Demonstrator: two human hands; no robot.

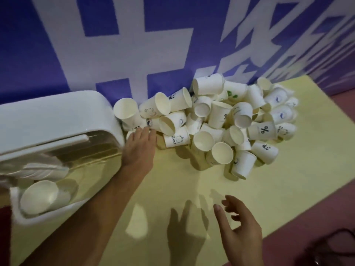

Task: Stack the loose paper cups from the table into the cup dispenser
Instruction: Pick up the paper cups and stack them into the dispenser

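A heap of several loose white paper cups (pixel 221 120) lies on the pale yellow table (pixel 288 179) against the wall. The white cup dispenser (pixel 57 116) lies at the left with its clear front open, and a stack of cups (pixel 38 196) shows inside its near end. My left hand (pixel 141 144) reaches to the left edge of the heap, fingers extended and touching the cups beside the dispenser; whether it holds one is hidden. My right hand (pixel 240 227) hovers over the table's near side, fingers loosely spread and holding nothing.
A purple and white banner (pixel 134 45) forms the wall right behind the heap. The table's right edge drops to a reddish floor (pixel 326 208), where a dark bag or cable (pixel 326 248) lies at the bottom right.
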